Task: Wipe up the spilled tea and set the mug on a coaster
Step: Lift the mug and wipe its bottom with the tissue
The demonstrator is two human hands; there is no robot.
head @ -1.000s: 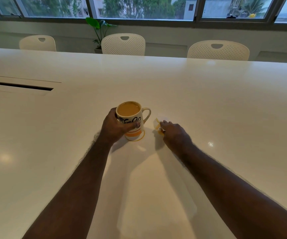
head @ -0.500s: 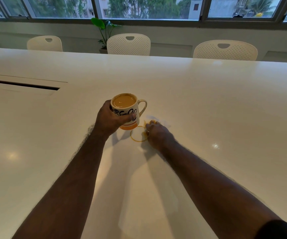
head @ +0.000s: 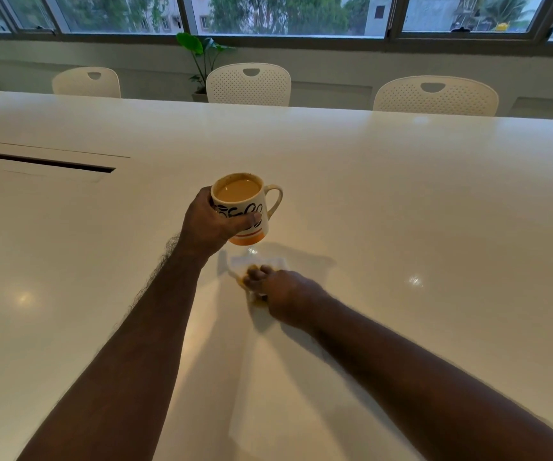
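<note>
Above the table point(head: 401, 201), my left hand point(head: 208, 224) holds the brimming mug point(head: 245, 207) — a tilt spills more — while my right hand point(head: 281, 291) presses the tissue point(head: 240, 262) just below it.

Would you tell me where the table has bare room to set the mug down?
Bare table lies right of the mug, toward the chairs, and left between the left hand and the slot. It is crowded beneath the mug, where the right hand presses the tissue.

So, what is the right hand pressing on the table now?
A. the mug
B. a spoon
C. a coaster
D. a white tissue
D: the right hand presses a crumpled white tissue, stained with tea, on the table; the left hand holds the mug.
</note>
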